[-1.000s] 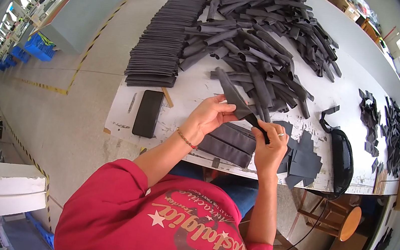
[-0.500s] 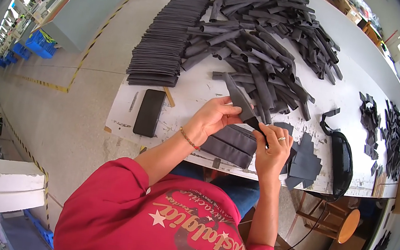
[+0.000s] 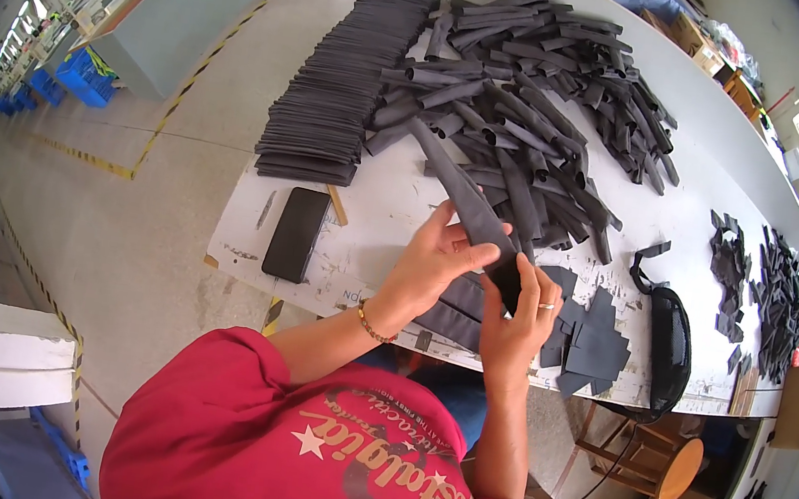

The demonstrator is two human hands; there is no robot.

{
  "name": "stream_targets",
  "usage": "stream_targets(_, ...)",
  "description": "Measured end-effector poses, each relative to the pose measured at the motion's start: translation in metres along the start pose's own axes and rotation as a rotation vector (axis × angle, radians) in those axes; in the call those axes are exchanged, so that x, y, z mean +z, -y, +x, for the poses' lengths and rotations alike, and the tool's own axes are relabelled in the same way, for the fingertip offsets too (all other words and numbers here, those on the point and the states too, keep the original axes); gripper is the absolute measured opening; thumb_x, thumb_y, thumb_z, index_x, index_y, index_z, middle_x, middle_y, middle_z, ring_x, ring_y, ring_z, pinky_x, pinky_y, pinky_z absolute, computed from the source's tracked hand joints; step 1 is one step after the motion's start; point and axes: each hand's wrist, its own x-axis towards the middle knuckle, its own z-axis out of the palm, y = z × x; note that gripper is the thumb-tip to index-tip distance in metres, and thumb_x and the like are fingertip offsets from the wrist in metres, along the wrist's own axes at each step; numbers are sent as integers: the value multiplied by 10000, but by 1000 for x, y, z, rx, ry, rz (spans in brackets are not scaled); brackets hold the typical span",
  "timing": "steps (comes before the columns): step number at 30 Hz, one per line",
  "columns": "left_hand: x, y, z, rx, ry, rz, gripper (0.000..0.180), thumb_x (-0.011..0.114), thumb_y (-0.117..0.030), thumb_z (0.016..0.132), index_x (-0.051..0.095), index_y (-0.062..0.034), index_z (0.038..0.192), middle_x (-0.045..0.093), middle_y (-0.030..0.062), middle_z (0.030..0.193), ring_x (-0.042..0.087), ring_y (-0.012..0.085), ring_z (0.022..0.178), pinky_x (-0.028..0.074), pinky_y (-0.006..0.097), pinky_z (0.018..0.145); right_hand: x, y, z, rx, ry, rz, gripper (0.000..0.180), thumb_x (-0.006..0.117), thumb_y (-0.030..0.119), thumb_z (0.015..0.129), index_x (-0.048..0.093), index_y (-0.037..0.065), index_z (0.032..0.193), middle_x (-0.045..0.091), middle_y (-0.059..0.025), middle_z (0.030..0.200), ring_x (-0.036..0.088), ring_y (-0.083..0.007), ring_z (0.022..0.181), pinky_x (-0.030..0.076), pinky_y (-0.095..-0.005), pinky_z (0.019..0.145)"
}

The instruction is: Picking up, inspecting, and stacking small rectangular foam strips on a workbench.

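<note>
A long dark-grey fabric tube [image 3: 455,188] is held up slantwise over the front of the table. My left hand [image 3: 429,272] grips it from the left, thumb on top near its lower part. On the right, my right hand [image 3: 522,316] pinches the tube's lower end, where the cloth looks black and widened. Whether a separate black piece sits inside that end I cannot tell. Under my hands a folded dark fabric piece [image 3: 452,319] lies along the table edge. Flat black cut pieces [image 3: 599,342] are fanned out just right of my right hand.
A neat row of flat dark fabric pieces [image 3: 346,81] stands at the back left beside a loose heap of fabric tubes [image 3: 528,115]. A black oblong case [image 3: 297,234] and a wooden stick [image 3: 337,205] lie at left. Rightward are a black pouch [image 3: 671,346] and small dark scraps [image 3: 784,300].
The fabric tube now shows more of its length, reaching farther up and left. My hands have come closer together at its lower end, which looks wider than before.
</note>
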Motion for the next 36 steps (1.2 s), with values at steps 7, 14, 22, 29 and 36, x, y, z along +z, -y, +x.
stream_targets(7,-2,16,13,-51,169,-82,217,568,-248,976,614,-36,986,679,112,876,620,263,1088,485,382,917,10,7,-27,34,81,85,444,735,-8,751,481,1,1115,550,-221,1084,566,-402,953,480,-443,794)
stream_targets(14,2,29,-1,-141,49,-153,241,564,-239,977,611,-7,1023,679,177,1045,637,267,1055,497,384,929,15,0,-19,-48,145,162,324,702,-28,759,525,-2,1029,568,-204,1037,572,-390,909,483,-429,734)
stream_targets(22,10,27,-10,-122,5,-227,267,580,-268,968,622,-15,1043,658,211,1123,646,259,1037,490,370,940,7,-2,-26,-21,187,149,311,719,-2,781,551,22,1041,553,-213,1091,584,-390,937,508,-444,707)
stream_targets(29,0,34,-6,-162,-47,-240,279,585,-268,968,617,-12,1072,679,175,1047,641,225,1020,503,339,866,-6,-8,-32,0,262,154,270,700,-48,774,565,23,997,590,-149,1020,618,-306,795,505,-389,667)
stream_targets(36,1,-8,7,-13,-16,-249,319,570,-271,974,603,10,1121,688,159,955,653,234,960,503,364,853,-18,-15,-27,-2,198,282,169,714,-58,762,617,13,881,613,-135,922,620,-296,761,510,-349,656)
